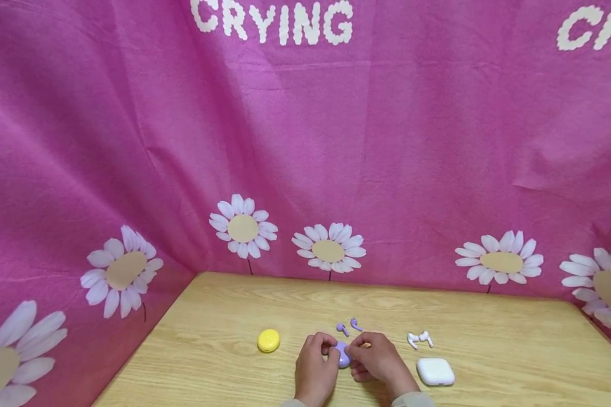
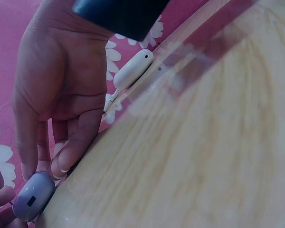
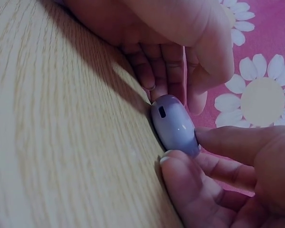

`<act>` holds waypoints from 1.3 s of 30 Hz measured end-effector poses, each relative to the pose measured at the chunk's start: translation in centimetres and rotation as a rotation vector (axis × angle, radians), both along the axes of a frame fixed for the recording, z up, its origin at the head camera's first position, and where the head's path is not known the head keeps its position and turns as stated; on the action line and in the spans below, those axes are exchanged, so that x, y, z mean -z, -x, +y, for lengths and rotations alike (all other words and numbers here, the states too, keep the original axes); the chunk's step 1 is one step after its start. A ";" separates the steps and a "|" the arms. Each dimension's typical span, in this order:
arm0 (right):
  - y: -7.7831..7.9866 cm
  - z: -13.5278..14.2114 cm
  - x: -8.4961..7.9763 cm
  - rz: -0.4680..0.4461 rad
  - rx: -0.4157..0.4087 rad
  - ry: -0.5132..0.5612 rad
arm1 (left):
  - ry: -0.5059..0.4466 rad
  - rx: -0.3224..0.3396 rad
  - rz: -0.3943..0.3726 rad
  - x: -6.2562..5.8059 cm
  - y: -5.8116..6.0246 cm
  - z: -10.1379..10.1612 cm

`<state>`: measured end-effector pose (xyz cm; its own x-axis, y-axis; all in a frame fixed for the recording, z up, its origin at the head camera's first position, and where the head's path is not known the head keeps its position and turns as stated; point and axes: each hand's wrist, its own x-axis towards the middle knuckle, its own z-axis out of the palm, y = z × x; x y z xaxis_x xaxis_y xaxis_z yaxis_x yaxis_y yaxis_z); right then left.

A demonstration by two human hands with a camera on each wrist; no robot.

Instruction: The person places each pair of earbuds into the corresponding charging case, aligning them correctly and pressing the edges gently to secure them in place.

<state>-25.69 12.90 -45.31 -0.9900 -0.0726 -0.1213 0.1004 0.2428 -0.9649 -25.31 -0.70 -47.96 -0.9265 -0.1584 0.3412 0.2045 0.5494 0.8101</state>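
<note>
A rounded purple earbud case (image 1: 343,357) stands on the table between both hands, its lid closed. My left hand (image 1: 315,368) holds its left side with bent thumb and fingers. At the opposite side my right hand (image 1: 379,360) pinches it with thumb and forefinger. In the right wrist view the case (image 3: 173,126) shows a small dark port, with the right fingers at its lower end and the left hand (image 3: 180,42) at the upper end. Just behind the case lie two purple earbuds, one on the left (image 1: 342,328) and one on the right (image 1: 355,324).
A round yellow case (image 1: 268,341) sits to the left of the hands. Off to the right are a white earbud case (image 1: 435,372) and two white earbuds (image 1: 426,338). Pink cloth (image 1: 387,169) printed with daisies rises behind and beside the wooden table (image 1: 219,316).
</note>
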 end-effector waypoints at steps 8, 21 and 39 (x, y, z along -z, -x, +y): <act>0.0 0.1 0.1 0.010 -0.003 0.040 | -0.018 0.004 -0.027 0.1 0.3 0.0; 0.5 0.3 0.7 0.054 0.006 0.043 | -0.033 0.019 -0.035 0.0 0.4 0.0; 1.3 0.6 1.9 0.101 0.014 0.040 | -0.094 0.063 0.019 0.1 0.6 -0.1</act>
<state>-26.99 13.50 -47.22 -0.9979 -0.0619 -0.0180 0.0050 0.2036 -0.9790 -25.89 -0.78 -48.10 -0.9293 -0.1318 0.3451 0.2520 0.4568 0.8531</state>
